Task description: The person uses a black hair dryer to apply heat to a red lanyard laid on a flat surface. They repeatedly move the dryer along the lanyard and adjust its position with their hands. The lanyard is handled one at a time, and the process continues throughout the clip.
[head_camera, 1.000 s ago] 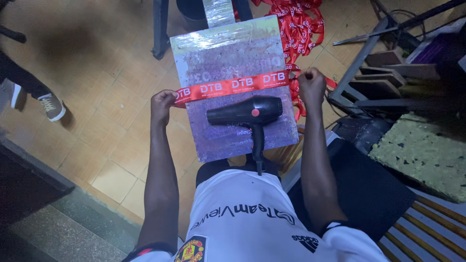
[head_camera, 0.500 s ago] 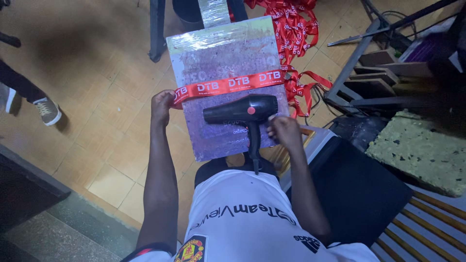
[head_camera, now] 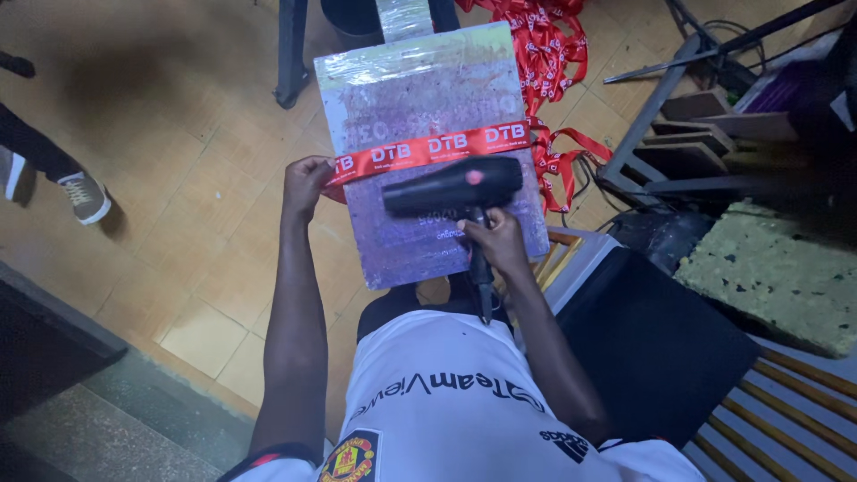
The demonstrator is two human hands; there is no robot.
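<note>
Head view, right hand (head_camera: pixel 495 239): fingers curled closed around the upper handle of the black hair dryer (head_camera: pixel 455 186), just under the barrel.
Head view, left hand (head_camera: pixel 306 181): fingers pinched on the left end of the red ribbon (head_camera: pixel 428 148), pressing it at the left edge of the wrapped board (head_camera: pixel 428 98).
Hair dryer, position: lies over the lower half of the board, just below the ribbon, above the person's lap.
Hair dryer, axis: barrel runs left to right with a slight upward tilt to the right; handle drops toward the person. Which end is the nozzle cannot be told.
Ribbon, axis: stretched across the board's width, rising slightly to the right.
Board: long axis runs away from the person; surface covered in shiny film.
Hidden or unclear: the right hand's palm and thumb are covered by the handle; the ribbon's right end passes over the board edge; the loose ribbon heap (head_camera: pixel 544 40) is cut off at the top; a bystander's shoe (head_camera: pixel 87 195) sits at the left margin.
</note>
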